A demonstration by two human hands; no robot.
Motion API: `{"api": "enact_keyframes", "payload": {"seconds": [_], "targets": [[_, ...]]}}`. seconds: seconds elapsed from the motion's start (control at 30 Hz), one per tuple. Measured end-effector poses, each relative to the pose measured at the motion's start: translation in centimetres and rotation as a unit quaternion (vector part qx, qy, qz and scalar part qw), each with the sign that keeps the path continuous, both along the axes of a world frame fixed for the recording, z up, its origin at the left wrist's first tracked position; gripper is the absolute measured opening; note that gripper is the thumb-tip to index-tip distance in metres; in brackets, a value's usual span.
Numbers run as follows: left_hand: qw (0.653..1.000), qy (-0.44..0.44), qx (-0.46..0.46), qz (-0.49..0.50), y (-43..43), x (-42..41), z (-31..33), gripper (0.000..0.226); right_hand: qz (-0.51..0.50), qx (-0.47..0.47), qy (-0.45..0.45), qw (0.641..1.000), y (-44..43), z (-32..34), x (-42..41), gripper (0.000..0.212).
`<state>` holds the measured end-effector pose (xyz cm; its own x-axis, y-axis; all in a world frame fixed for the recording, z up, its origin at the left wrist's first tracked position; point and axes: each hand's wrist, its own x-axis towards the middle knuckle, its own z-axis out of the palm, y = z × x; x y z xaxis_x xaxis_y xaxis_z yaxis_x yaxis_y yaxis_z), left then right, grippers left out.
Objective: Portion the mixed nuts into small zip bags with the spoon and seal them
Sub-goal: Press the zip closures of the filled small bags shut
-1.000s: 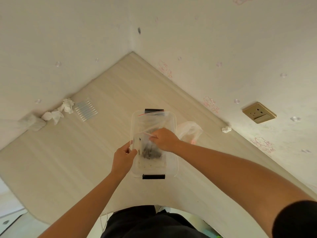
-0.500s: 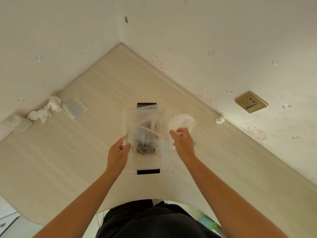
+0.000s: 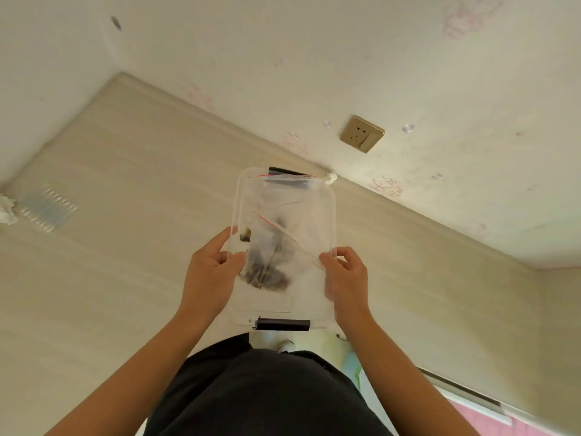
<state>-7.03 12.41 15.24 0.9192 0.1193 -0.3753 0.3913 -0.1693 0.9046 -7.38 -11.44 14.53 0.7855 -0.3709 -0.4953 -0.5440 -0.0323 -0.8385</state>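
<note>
Left grip (image 3: 209,278) and right grip (image 3: 345,278) each curl round a side rim of the clear plastic container (image 3: 330,215) at the tabletop's (image 3: 125,247) near edge. The zip bags of nuts (image 3: 264,272) lie inside, and a tilt or a slip could tip them off that edge.

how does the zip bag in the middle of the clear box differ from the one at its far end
The middle zip bag holds a dark heap of nuts; the far zip bag looks empty. The middle bag's red zip line runs slanted, the far bag's runs along the box's far edge. Both are clear, red-lined and lie inside the clear box.
</note>
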Motion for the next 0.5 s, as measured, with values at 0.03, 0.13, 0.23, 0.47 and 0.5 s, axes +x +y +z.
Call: {"api": "enact_keyframes", "payload": {"seconds": [0.03, 0.13, 0.23, 0.47, 0.5], "targets": [[1.0, -0.011, -0.004, -0.019, -1.5, -0.4, 0.8, 0.054, -0.02, 0.003, -0.01, 1.0, -1.5, 0.8, -1.4, 0.014], [0.996, -0.022, -0.012, -0.081, -6.0, -2.0, 2.6, 0.055, -0.082, -0.001, -0.031, 0.996, -5.5, 3.1, -5.9, 0.008], [0.99, -0.02, -0.04, -0.136, -11.0, -4.5, 4.0, 0.059, -0.143, -0.006, -0.039, 0.989, -9.7, 4.8, -10.7, 0.007], [0.956, -0.047, -0.045, -0.285, -21.5, -9.8, 6.0, 0.064, -0.297, -0.028, -0.042, 0.954, -17.1, 7.5, -23.0, 0.006], [0.947, -0.051, -0.047, -0.314, -23.0, -10.4, 6.3, 0.064, -0.324, -0.036, -0.048, 0.944, -17.6, 7.7, -24.8, 0.006]]}}
